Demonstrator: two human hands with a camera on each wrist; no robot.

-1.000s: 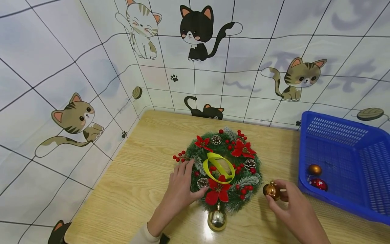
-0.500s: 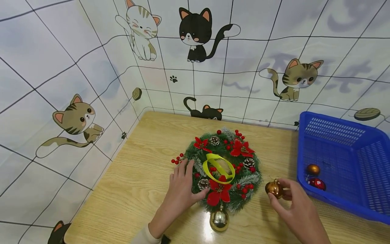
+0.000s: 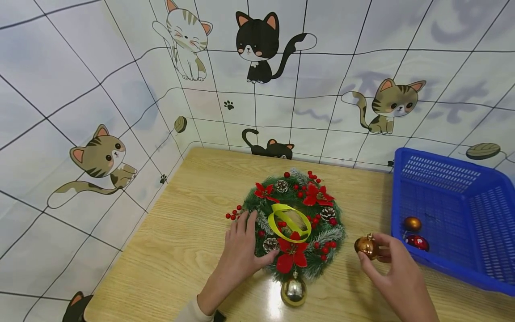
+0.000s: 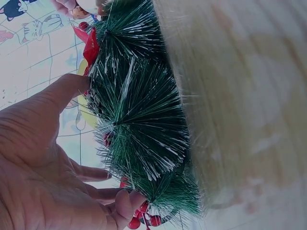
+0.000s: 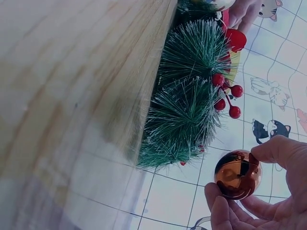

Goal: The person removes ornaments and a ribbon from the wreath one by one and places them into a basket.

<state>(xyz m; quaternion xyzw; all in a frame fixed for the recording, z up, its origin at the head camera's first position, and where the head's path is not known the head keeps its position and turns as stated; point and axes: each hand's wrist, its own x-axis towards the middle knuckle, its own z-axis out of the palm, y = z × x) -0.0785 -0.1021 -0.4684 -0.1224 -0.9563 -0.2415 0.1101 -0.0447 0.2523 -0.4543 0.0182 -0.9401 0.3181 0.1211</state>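
Note:
A green wreath (image 3: 259, 194) with red flowers, berries and pine cones lies on the table. My left hand (image 3: 238, 250) rests on its near left side with the fingers spread, thumb beside a pine cone (image 3: 271, 244) at the red flower (image 3: 292, 255). In the left wrist view, that hand (image 4: 43, 158) touches the wreath's edge by the berries. A shiny gold bauble (image 3: 293, 291) hangs out from the wreath's near edge. My right hand (image 3: 398, 268) pinches a copper-coloured bauble (image 3: 365, 247) right of the wreath. The right wrist view shows this bauble (image 5: 236, 172) between thumb and fingers.
A blue plastic basket (image 3: 462, 268) stands at the right, holding an orange bauble (image 3: 412, 223) and a red bauble (image 3: 418, 243). Yellow ribbon (image 3: 273, 223) loops over the wreath's middle. Cat-patterned sheeting (image 3: 322, 89) borders the wooden table (image 3: 193, 201) behind and at the left.
The right hand has moved slightly right with the copper-coloured bauble. The wreath's near edge and its gold bauble have shifted a little right, the left hand staying on the wreath.

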